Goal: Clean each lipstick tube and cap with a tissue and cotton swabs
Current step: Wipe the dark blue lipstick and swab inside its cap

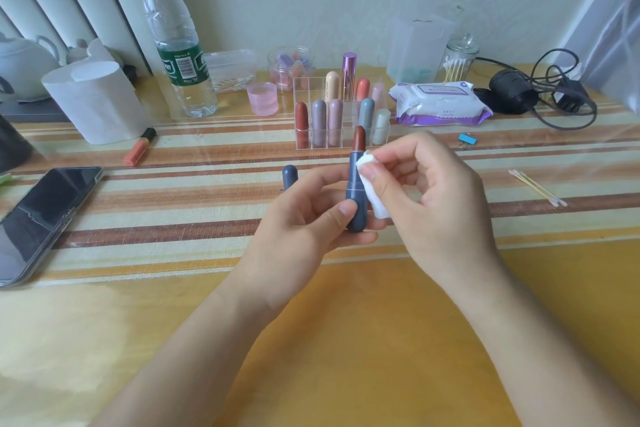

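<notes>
My left hand (308, 218) grips an uncapped blue-grey lipstick tube (356, 184) upright, its brown-red bullet sticking out on top. My right hand (429, 191) pinches a folded white tissue (372, 184) and presses it against the tube's right side. The matching blue-grey cap (290, 177) stands on the striped cloth just left of my left hand. Behind stands a clear organiser (308, 146) holding several capped lipsticks. Two cotton swabs (536, 187) lie on the cloth at the right.
A phone (41, 215) lies at the left, an orange lipstick (138, 147) beside a paper roll (97, 100). A water bottle (176, 35), pink cup (263, 98), wipes pack (440, 102), swab jar (459, 61), black cable (543, 90) and blue clip (467, 139) line the back.
</notes>
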